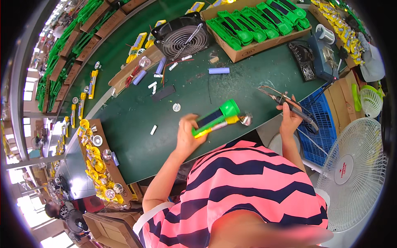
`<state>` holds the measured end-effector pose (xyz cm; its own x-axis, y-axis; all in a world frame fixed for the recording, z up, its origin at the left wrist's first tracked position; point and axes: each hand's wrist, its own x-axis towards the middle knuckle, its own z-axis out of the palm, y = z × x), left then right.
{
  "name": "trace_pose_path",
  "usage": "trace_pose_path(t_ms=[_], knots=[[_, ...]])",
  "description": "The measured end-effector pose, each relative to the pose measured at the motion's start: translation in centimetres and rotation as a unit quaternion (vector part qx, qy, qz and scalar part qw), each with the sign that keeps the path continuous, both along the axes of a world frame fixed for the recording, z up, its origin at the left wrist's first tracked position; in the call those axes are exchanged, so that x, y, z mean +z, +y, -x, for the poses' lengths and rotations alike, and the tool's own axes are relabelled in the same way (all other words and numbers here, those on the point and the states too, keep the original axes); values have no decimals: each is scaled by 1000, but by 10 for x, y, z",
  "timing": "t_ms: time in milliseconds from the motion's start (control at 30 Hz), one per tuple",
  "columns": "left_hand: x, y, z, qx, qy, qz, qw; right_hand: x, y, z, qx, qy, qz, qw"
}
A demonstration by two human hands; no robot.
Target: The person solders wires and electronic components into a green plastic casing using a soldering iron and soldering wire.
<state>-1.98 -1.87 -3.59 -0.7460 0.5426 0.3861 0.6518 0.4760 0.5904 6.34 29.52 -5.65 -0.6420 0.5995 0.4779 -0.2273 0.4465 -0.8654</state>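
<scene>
My left hand (pixel 188 133) is closed round the near end of a green flashlight housing (pixel 228 108), which has a dark panel on its face. Along its near side lies a yellow flashlight body (pixel 230 120) with a shiny reflector (pixel 246 119) at its end; both are held together over the bench edge. To the right, my right hand (pixel 291 117) grips a soldering iron (pixel 301 112) by its dark handle. The iron's metal tip points left and away, apart from the housing. A thin wire-like piece lies close to the tip, but I cannot make out what it is.
A box of green housings (pixel 236 55) stands at the back, beside a black fan (pixel 182 38). Purple cells (pixel 219 70) and small white parts lie about. Rightward are a solder spool (pixel 325 34), a blue crate (pixel 316 128) and a white fan (pixel 351 173); leftward, a box of yellow parts (pixel 96 161).
</scene>
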Motion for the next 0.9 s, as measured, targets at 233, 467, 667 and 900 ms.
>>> trace_pose_path(t_ms=[233, 467, 667, 900], knots=[[98, 9, 86, -24, -3, -34, 999, 6, 19, 17, -45, -17, 53, 997], [158, 93, 322, 132, 42, 104, 985, -11, 26, 30, -61, -39, -125, 990], [75, 138, 462, 264, 79, 70, 959, -5, 19, 31, -63, -63, -97, 991], [-9, 154, 499, 190, -15, 271, 943, -5, 26, 29, -41, -77, -74, 993]])
